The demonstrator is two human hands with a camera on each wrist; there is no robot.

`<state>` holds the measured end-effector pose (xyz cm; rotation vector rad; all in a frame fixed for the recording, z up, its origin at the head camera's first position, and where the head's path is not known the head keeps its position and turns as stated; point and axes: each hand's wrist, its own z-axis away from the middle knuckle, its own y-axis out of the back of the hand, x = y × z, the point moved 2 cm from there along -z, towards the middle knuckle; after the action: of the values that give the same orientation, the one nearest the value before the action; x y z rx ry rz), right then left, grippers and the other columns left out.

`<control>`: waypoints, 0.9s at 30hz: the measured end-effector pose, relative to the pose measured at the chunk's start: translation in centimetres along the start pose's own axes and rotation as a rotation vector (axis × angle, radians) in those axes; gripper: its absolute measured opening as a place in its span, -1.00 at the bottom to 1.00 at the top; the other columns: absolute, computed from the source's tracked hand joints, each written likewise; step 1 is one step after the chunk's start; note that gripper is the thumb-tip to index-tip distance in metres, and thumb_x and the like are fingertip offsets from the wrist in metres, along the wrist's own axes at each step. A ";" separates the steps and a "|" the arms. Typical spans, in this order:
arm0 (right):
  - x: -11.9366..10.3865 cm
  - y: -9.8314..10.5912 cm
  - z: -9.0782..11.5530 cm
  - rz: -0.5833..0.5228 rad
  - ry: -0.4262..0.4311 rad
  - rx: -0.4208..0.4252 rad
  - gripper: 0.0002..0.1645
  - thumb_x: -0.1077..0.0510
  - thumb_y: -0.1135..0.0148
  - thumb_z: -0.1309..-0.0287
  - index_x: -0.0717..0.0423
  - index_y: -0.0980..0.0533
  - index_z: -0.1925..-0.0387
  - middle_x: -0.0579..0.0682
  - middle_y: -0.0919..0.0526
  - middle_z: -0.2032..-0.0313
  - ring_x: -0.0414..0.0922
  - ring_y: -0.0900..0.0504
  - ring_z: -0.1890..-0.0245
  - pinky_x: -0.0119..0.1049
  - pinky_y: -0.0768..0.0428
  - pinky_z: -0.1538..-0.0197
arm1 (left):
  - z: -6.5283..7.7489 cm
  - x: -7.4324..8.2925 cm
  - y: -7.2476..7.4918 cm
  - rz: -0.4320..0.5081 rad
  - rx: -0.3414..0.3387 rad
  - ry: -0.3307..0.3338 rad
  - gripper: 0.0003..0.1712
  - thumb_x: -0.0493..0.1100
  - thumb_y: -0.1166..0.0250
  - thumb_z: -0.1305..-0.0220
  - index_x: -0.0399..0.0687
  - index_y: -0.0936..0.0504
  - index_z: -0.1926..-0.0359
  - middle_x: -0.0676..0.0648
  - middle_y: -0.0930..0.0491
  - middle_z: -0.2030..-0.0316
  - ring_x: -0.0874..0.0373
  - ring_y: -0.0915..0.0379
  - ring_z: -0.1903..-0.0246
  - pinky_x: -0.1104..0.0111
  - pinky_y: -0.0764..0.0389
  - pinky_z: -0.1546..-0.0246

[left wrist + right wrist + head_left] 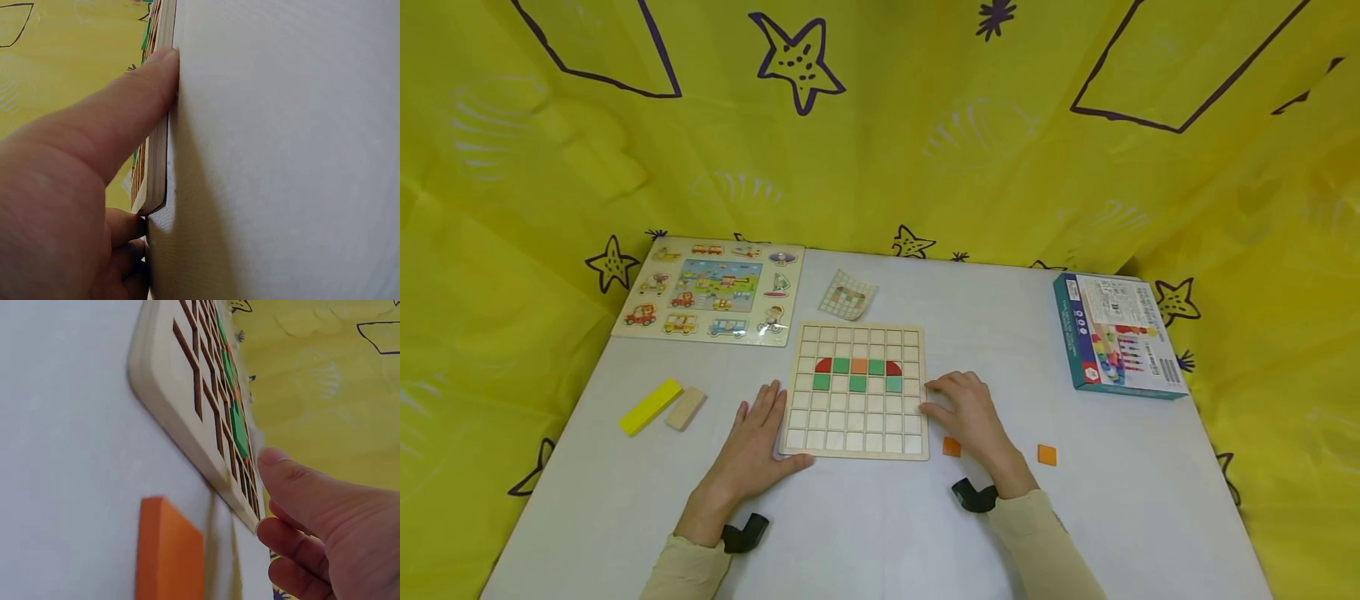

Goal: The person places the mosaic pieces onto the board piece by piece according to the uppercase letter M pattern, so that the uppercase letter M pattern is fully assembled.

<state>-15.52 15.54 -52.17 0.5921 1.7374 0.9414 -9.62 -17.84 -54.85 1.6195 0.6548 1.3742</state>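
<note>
A square wooden grid board (865,456) lies on the white table between both hands. Two of its rows hold coloured pieces: an orange tile (859,366) between green ones, a rounded red piece (823,365) at either end, and several green tiles. My left hand (748,454) rests at the board's lower left corner, fingers extended along the side and thumb (134,100) against the front edge. At the right edge is my right hand (973,417), fingers bent and thumb apart from them, nothing between. A loose orange tile (169,550) lies close by that hand.
Another orange tile (1047,455) lies farther right. Behind the board is a small pattern card (847,294). A vehicle picture puzzle (790,308) lies back left, with a yellow block (651,407) and a plain wooden block (686,409) before it. A box (1120,333) sits back right.
</note>
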 end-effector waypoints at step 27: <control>1.6 1.2 6.5 0.030 0.012 0.038 -0.56 0.05 -0.58 0.13 0.13 -0.69 0.16 -0.07 -0.66 0.22 -0.05 -0.50 0.19 -0.06 -0.42 0.07 | 0.0 0.1 -0.1 -0.020 -0.008 0.008 0.30 0.32 -0.44 0.00 -0.45 -0.04 -0.45 -0.31 0.11 -0.48 -0.20 0.26 -0.46 -0.15 0.20 -0.35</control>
<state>-10.05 19.44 -53.14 0.6401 1.7647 0.9358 -9.63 -17.71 -54.87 1.5979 0.6672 1.3679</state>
